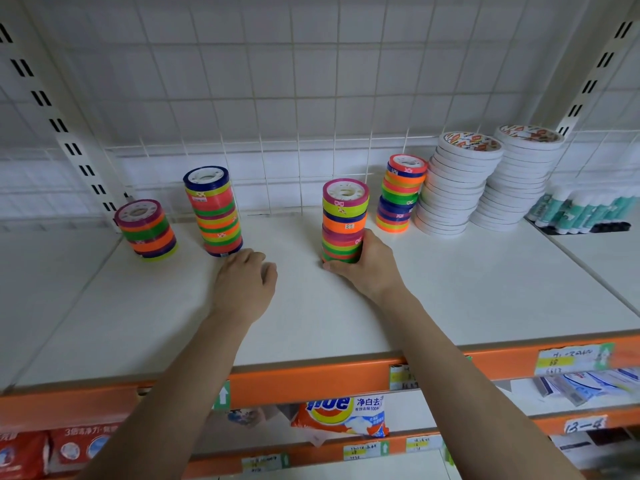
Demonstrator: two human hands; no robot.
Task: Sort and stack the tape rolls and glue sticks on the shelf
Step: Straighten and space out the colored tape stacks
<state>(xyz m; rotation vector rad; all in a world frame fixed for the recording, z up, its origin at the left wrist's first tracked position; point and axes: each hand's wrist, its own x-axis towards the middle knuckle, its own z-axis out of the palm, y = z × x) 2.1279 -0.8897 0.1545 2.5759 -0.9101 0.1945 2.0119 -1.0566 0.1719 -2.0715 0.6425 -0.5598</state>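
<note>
Fingers of the right hand (367, 268) are gripping the base of a coloured tape stack (344, 220) standing mid-shelf (450, 289), while the left hand (244, 278) is resting loosely curled; sliding it could topple the upper rolls.

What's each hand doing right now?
Left hand: open, loosely curled on the shelf, holding nothing.
Right hand: gripping the base of the middle coloured tape stack.

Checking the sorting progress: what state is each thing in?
Right hand: grips middle coloured stack, upright.
Left hand: open, on shelf.
Far-left stack: leaning.
Second stack: upright.
White stacks: leaning.
Glue sticks: lying grouped.
</note>
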